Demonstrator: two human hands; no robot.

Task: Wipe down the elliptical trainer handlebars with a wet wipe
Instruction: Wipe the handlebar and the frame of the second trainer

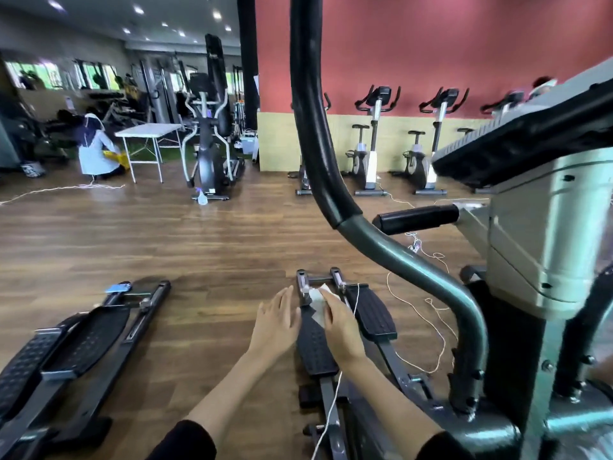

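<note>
The elliptical trainer's long curved handlebar (310, 104) rises ahead of me, black foam on top and grey-green metal lower down. A short black fixed grip (416, 219) juts left from the grey console column (544, 234). My right hand (340, 322) holds a white wet wipe (317, 302), low in the view over the machine's foot pedals (315, 343). My left hand (278, 322) hovers just left of it, fingers spread and empty. Both hands are well below the handlebar and touch no part of it.
Another elliptical's pedals (66, 346) lie at the lower left with a blue phone (118, 288) on them. White cords (431, 323) trail over the wooden floor. Exercise bikes (371, 141) line the red wall. A person crouches by a white folding table (149, 131) far left.
</note>
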